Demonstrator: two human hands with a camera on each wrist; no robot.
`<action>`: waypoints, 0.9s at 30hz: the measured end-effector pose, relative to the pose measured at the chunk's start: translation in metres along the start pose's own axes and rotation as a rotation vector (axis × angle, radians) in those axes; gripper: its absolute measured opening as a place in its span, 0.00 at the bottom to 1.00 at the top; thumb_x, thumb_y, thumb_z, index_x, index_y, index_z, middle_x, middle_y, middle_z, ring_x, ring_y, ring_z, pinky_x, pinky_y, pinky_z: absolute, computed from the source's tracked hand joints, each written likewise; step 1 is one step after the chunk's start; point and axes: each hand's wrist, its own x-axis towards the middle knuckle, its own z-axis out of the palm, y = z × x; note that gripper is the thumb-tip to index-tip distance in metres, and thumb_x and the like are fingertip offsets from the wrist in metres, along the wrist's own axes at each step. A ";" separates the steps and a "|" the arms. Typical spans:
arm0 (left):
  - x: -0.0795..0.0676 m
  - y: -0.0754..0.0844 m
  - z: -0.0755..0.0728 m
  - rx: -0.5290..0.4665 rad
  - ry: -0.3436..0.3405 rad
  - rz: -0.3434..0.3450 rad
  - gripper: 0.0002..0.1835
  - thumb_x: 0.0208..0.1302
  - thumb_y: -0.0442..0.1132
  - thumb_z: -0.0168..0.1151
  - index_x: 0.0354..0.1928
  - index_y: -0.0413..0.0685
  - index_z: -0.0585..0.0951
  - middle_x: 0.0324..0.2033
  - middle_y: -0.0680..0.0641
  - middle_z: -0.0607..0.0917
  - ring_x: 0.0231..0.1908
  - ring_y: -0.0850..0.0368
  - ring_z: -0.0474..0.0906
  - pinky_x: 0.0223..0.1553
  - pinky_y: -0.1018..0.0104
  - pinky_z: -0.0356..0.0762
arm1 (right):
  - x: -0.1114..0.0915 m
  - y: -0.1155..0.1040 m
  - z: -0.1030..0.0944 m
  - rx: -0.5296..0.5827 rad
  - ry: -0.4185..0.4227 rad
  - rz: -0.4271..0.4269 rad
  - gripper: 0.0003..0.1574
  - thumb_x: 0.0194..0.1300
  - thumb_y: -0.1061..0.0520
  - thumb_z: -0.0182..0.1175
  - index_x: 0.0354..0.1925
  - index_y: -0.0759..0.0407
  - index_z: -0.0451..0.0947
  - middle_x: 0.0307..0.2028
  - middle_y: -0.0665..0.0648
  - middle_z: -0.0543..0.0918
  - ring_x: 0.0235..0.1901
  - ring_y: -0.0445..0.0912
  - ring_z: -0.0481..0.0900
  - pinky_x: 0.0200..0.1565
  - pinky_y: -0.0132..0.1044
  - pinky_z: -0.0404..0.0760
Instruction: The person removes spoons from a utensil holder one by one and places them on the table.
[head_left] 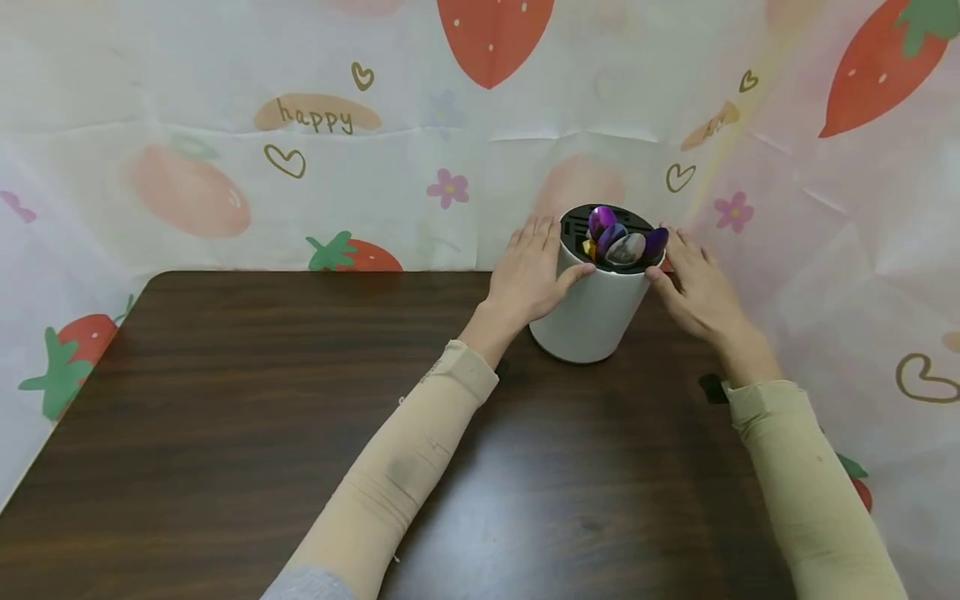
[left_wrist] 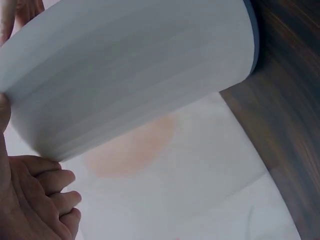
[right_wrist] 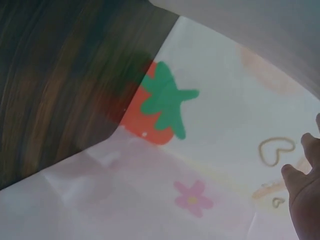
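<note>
A white cylindrical utensil holder (head_left: 588, 321) stands on the dark table, with a black slotted top. Several shiny spoons (head_left: 626, 248) stick up from it, with purple, blue, silver and gold tones. My left hand (head_left: 528, 271) is at its left side, thumb against the near rim and fingers extended along the side. In the left wrist view the left fingers (left_wrist: 55, 187) are lightly bent beside the white wall. My right hand (head_left: 697, 287) is at the right side, thumb by the rim and fingers stretched away. The right fingers (right_wrist: 305, 160) show below the holder in the right wrist view.
The dark wood-grain table (head_left: 262, 400) reaches left and toward me. A printed sheet (head_left: 375, 192) with strawberries, hearts and flowers hangs close behind the holder and along the right side. A small black object (head_left: 712, 389) shows beside the right sleeve.
</note>
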 end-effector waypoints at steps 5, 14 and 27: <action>-0.015 -0.015 -0.005 -0.007 0.012 -0.015 0.51 0.75 0.73 0.38 0.84 0.42 0.47 0.83 0.44 0.48 0.83 0.49 0.36 0.82 0.57 0.37 | 0.004 -0.018 0.008 0.004 -0.021 -0.005 0.54 0.79 0.24 0.34 0.84 0.56 0.43 0.82 0.61 0.49 0.82 0.60 0.43 0.81 0.58 0.35; -0.045 -0.043 -0.017 -0.019 0.044 -0.031 0.50 0.75 0.72 0.41 0.83 0.41 0.50 0.83 0.42 0.50 0.82 0.46 0.38 0.82 0.55 0.37 | 0.012 -0.050 0.024 -0.011 -0.044 -0.009 0.56 0.77 0.22 0.32 0.84 0.57 0.40 0.83 0.57 0.46 0.83 0.56 0.41 0.81 0.57 0.32; -0.099 -0.092 -0.050 0.035 0.039 -0.103 0.51 0.75 0.72 0.40 0.83 0.41 0.48 0.83 0.42 0.49 0.82 0.44 0.37 0.82 0.53 0.37 | 0.033 -0.113 0.055 -0.003 -0.016 -0.095 0.58 0.74 0.18 0.28 0.85 0.52 0.42 0.83 0.51 0.47 0.83 0.47 0.41 0.81 0.57 0.35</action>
